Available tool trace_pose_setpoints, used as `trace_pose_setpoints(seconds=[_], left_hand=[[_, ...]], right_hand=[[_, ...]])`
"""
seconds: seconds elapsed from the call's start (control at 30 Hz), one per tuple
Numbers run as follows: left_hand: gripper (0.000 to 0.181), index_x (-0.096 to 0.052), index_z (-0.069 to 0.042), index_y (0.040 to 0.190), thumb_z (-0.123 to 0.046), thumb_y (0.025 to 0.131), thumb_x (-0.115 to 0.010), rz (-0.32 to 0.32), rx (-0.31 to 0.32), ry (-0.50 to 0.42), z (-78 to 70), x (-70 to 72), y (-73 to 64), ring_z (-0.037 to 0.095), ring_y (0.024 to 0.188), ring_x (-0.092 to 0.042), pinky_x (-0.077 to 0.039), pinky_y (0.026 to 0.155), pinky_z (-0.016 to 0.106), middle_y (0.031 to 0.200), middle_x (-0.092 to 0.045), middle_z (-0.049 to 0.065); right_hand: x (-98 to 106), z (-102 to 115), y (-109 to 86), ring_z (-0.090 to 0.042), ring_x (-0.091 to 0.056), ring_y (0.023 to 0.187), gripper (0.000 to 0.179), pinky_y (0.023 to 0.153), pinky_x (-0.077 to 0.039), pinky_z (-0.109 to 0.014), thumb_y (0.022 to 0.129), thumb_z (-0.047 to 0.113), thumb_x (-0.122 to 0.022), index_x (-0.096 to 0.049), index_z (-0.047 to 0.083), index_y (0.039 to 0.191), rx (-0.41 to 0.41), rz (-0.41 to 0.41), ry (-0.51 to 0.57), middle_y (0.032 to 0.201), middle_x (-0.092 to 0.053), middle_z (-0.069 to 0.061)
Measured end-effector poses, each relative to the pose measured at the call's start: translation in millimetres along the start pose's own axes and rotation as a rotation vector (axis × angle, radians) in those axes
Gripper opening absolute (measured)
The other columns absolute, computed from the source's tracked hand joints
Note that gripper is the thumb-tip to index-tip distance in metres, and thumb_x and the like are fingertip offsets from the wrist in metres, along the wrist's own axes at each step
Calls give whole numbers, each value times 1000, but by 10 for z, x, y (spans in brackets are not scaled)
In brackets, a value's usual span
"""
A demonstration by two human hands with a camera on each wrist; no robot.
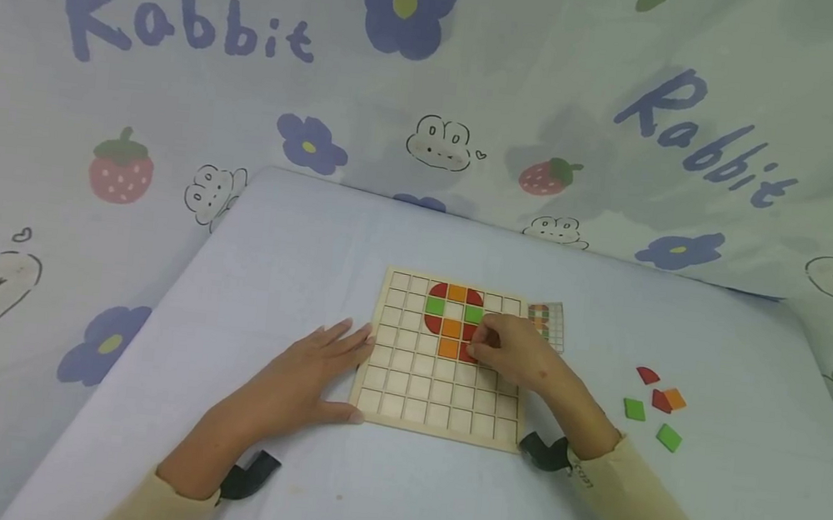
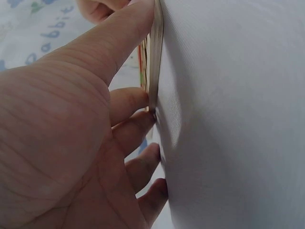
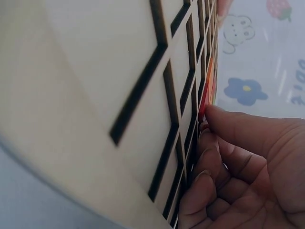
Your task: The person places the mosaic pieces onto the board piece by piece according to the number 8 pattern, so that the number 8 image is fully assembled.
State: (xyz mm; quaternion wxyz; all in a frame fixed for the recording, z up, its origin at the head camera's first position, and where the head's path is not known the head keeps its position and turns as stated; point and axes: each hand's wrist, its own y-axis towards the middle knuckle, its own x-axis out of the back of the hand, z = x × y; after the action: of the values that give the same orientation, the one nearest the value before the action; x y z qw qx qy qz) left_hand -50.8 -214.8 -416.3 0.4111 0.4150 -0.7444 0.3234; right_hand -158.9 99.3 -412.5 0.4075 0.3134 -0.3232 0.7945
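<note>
A square wooden grid board [image 1: 404,386] lies on the table, with red, orange and green pieces set in several cells of its upper part. My right hand [image 1: 517,350] is over the board, thumb and forefinger pinching a red piece [image 1: 464,352] at a cell beside an orange square [image 1: 448,348]. In the right wrist view that red piece [image 3: 203,101] shows at the thumb tip; the fingers partly hide it. My left hand [image 1: 300,378] rests at the board's left edge, fingers spread. In the left wrist view its thumb [image 2: 119,36] touches the board's side [image 2: 156,52].
Right of the board lie loose pieces: a red quarter-round [image 1: 648,375], another red piece [image 1: 661,402], an orange one [image 1: 675,399] and green squares [image 1: 634,410]. A printed pattern card [image 1: 556,324] sits by the board's upper right corner, partly behind the right hand. A patterned curtain [image 1: 235,109] hangs behind the white table.
</note>
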Motion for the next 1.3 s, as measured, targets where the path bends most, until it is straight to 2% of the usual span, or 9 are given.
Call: trace_pose_setpoints(seconds=[0.47,0.67,1.07,1.17,1.3], left_hand=[[97,-39,-10,162,-46,85,-86,8,19,-10,-25,6,-2,32,159,-16,-16,128,54,171,-27,1],[98,-39,-11,162,-46,84,-86,5,20,-10,-22,-5,-4,32,159,-16,-17,128,54,171,-27,1],[98,-38,-12,163,-46,84,-86,6,21,-10,-20,-9,0,32,160,-15,-17,128,54,171,-27,1],[98,-38,-12,163,-46,84,-86,4,20,-7,-17,-9,0,32,160,-15,-17,128,54,171,-26,1],[98,-39,-12,163,-46,84,-86,1,18,-11,-12,-10,-2,32,160,-15,-17,128,54,171,-26,1]], right_hand=[[2,18,-52,-17,-56,80,9,69,-51,-31,98,15,-74,-70,12,90,31,-4,-14,83,-64,3],[-29,6,-123,-17,-57,85,6,74,-52,-32,97,18,-75,-73,15,94,28,-16,-27,89,-65,4],[-40,-10,-360,-12,-57,84,4,75,-55,-29,97,18,-77,-74,16,96,131,20,-71,90,-63,10],[-36,-18,-405,-12,-57,84,6,76,-55,-29,96,18,-78,-72,19,95,124,9,-60,89,-62,11],[-23,-38,-454,-13,-60,90,6,84,-57,-33,97,17,-77,-72,19,99,93,-12,-31,93,-65,10]])
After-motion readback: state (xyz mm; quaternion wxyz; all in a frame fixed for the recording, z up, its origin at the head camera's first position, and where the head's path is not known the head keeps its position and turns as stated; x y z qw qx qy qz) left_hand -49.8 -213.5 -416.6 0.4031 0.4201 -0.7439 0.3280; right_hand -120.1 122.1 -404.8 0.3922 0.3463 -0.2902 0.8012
